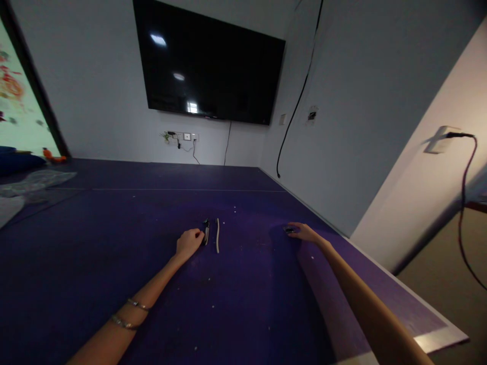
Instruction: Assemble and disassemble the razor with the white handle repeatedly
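My left hand [189, 243] rests on the purple tabletop [243, 284] with its fingers curled closed at a slim black-and-silver item [206, 234], which has a dark, wider far end like a razor. Just right of that lies a thin, pale, slightly bent stick [217, 236], apart from both hands. Farther right, my right hand [305, 232] reaches over the table and pinches a small dark object with lighter edges [289, 230]. Its kind is too small to make out. Part of each held thing is hidden by the fingers.
Crumpled clear plastic [41, 180] lies at the far left, near a dark blue bundle [19, 161] and an orange object [52, 156]. A black cable [300, 96] hangs by the right wall. White specks dot the table. A television [213, 61] hangs behind.
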Demonstrator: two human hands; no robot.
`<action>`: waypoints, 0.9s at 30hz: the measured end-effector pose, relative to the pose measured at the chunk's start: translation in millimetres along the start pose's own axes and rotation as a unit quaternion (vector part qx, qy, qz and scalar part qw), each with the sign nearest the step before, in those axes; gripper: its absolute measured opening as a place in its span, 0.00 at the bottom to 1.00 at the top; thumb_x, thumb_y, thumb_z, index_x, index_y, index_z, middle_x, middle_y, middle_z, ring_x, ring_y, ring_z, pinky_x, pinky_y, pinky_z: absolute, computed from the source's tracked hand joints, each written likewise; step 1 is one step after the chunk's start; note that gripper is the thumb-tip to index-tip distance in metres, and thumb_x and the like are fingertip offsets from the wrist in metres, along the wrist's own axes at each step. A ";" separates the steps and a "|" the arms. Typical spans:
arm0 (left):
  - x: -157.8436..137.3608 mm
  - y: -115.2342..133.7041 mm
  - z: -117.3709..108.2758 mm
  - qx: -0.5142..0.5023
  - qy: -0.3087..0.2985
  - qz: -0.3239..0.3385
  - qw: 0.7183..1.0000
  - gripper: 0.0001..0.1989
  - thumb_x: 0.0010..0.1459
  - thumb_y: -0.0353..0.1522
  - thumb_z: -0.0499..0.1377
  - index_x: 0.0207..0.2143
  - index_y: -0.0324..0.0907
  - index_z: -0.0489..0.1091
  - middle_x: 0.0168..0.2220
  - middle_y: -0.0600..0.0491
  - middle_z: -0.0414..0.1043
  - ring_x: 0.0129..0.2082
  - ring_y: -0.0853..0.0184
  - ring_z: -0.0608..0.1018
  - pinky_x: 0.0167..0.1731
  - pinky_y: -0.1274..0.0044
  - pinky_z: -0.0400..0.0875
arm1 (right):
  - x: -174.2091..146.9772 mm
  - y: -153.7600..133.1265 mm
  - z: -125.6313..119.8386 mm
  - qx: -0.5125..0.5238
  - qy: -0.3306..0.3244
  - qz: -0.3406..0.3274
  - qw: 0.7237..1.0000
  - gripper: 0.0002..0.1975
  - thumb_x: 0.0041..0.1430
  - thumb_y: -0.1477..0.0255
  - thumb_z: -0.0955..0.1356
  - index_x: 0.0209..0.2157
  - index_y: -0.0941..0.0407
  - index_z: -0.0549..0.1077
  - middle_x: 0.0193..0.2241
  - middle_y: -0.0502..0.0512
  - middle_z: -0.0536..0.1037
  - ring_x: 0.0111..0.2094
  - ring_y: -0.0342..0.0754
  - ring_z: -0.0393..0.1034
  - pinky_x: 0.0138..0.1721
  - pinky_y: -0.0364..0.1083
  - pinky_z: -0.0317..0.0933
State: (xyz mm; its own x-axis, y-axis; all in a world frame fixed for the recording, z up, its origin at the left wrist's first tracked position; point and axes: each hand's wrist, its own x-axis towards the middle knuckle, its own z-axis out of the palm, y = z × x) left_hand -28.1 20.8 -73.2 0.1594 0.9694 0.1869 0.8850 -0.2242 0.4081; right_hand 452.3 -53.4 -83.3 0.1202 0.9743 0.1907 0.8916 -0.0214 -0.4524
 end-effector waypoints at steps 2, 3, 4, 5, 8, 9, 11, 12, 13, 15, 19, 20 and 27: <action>-0.4 0.7 -0.1 0.001 0.002 -0.003 1.000 0.17 0.57 0.40 0.47 0.25 0.43 0.70 0.30 0.51 0.74 0.32 0.64 0.75 0.25 0.79 0.58 | -0.3 -1.5 0.8 0.005 -0.001 0.005 1.000 0.25 0.41 0.68 0.72 0.45 0.56 0.74 0.44 0.56 0.77 0.45 0.53 0.71 0.48 0.47 0.61; -0.6 1.2 -0.2 0.001 0.001 -0.005 1.000 0.17 0.57 0.40 0.47 0.24 0.43 0.70 0.30 0.51 0.75 0.32 0.64 0.75 0.25 0.79 0.58 | -0.4 -2.4 0.9 0.008 -0.001 0.008 1.000 0.25 0.41 0.68 0.72 0.45 0.56 0.74 0.44 0.56 0.77 0.45 0.53 0.71 0.47 0.47 0.61; -0.9 1.7 -0.4 0.001 0.000 -0.008 1.000 0.17 0.57 0.39 0.47 0.24 0.43 0.70 0.30 0.51 0.75 0.32 0.64 0.75 0.25 0.79 0.58 | -0.6 -3.4 0.9 0.012 -0.002 0.011 1.000 0.25 0.41 0.69 0.72 0.45 0.56 0.74 0.43 0.56 0.77 0.44 0.53 0.71 0.47 0.47 0.61; -1.2 2.1 -0.5 0.001 -0.001 -0.009 1.000 0.17 0.57 0.39 0.47 0.24 0.43 0.70 0.30 0.51 0.75 0.33 0.64 0.75 0.25 0.79 0.58 | -0.8 -4.3 0.7 0.016 -0.002 0.015 1.000 0.25 0.41 0.69 0.72 0.45 0.56 0.74 0.43 0.56 0.77 0.44 0.53 0.71 0.47 0.48 0.62; -2.2 2.9 -0.9 -0.002 0.000 -0.006 1.000 0.17 0.57 0.39 0.47 0.24 0.43 0.70 0.29 0.52 0.74 0.32 0.65 0.75 0.25 0.79 0.58 | -2.2 -6.2 -0.1 0.027 -0.008 0.019 0.999 0.25 0.42 0.70 0.71 0.46 0.56 0.73 0.42 0.56 0.78 0.42 0.53 0.72 0.46 0.48 0.63; -2.6 3.0 -1.0 -0.002 0.001 -0.004 1.000 0.17 0.57 0.39 0.47 0.24 0.43 0.70 0.29 0.52 0.74 0.32 0.65 0.75 0.25 0.79 0.58 | -2.8 -6.5 -0.2 0.031 -0.009 0.019 0.999 0.24 0.42 0.70 0.71 0.46 0.56 0.73 0.42 0.56 0.78 0.42 0.53 0.72 0.45 0.48 0.63; -3.3 3.4 -1.4 -0.003 0.002 -0.004 1.000 0.17 0.57 0.39 0.47 0.25 0.43 0.70 0.29 0.51 0.74 0.31 0.65 0.75 0.25 0.79 0.58 | -3.8 -7.1 0.4 0.036 -0.003 0.014 0.999 0.25 0.42 0.69 0.71 0.46 0.57 0.73 0.42 0.57 0.78 0.42 0.53 0.72 0.45 0.48 0.63; -3.7 3.6 -1.6 -0.003 0.001 -0.004 1.000 0.17 0.57 0.39 0.47 0.25 0.43 0.70 0.30 0.51 0.74 0.31 0.65 0.75 0.25 0.79 0.58 | -4.0 -8.0 1.4 0.036 0.007 0.009 0.999 0.25 0.42 0.67 0.71 0.45 0.58 0.73 0.42 0.58 0.77 0.43 0.54 0.72 0.46 0.48 0.62; -4.0 3.8 -1.8 -0.003 0.000 -0.005 1.000 0.16 0.57 0.39 0.47 0.25 0.43 0.71 0.30 0.51 0.74 0.31 0.65 0.75 0.25 0.79 0.58 | -3.8 -9.5 3.0 0.035 0.020 0.005 0.999 0.25 0.42 0.66 0.71 0.45 0.59 0.73 0.43 0.60 0.77 0.43 0.54 0.71 0.46 0.48 0.62; -4.4 4.1 -1.7 -0.002 0.001 -0.006 1.000 0.16 0.57 0.39 0.47 0.26 0.43 0.71 0.30 0.51 0.74 0.32 0.65 0.75 0.25 0.79 0.58 | -2.0 -16.0 8.2 0.031 0.047 -0.002 0.998 0.26 0.43 0.63 0.71 0.45 0.60 0.73 0.44 0.62 0.76 0.45 0.55 0.70 0.47 0.48 0.61; -4.0 3.0 0.5 0.000 0.008 -0.006 1.000 0.16 0.57 0.38 0.47 0.26 0.43 0.71 0.30 0.52 0.74 0.31 0.65 0.75 0.25 0.79 0.58 | 6.8 -45.8 26.8 0.024 0.082 -0.025 0.996 0.26 0.46 0.59 0.69 0.46 0.59 0.72 0.43 0.61 0.76 0.45 0.55 0.70 0.47 0.49 0.61; -3.9 2.6 1.2 0.000 0.008 -0.006 1.000 0.16 0.57 0.38 0.47 0.26 0.43 0.71 0.29 0.52 0.74 0.32 0.65 0.75 0.25 0.79 0.58 | 9.5 -56.4 32.9 0.022 0.089 -0.034 0.995 0.26 0.47 0.59 0.69 0.46 0.58 0.72 0.43 0.61 0.76 0.45 0.55 0.70 0.46 0.49 0.61; -6.0 3.6 1.7 -0.006 0.012 -0.012 1.000 0.15 0.57 0.37 0.48 0.27 0.44 0.72 0.31 0.51 0.75 0.32 0.65 0.75 0.27 0.79 0.60 | 24.8 -143.1 80.0 0.040 0.076 -0.095 0.992 0.27 0.47 0.56 0.69 0.46 0.56 0.72 0.43 0.58 0.75 0.46 0.53 0.67 0.49 0.50 0.58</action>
State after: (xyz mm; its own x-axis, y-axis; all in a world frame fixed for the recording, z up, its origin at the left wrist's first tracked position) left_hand -25.1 14.4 -74.3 0.1277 0.9716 0.1991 0.8833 -0.2027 0.4226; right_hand 292.7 -8.2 -83.5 0.0233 0.9142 0.4047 0.8677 0.1826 -0.4623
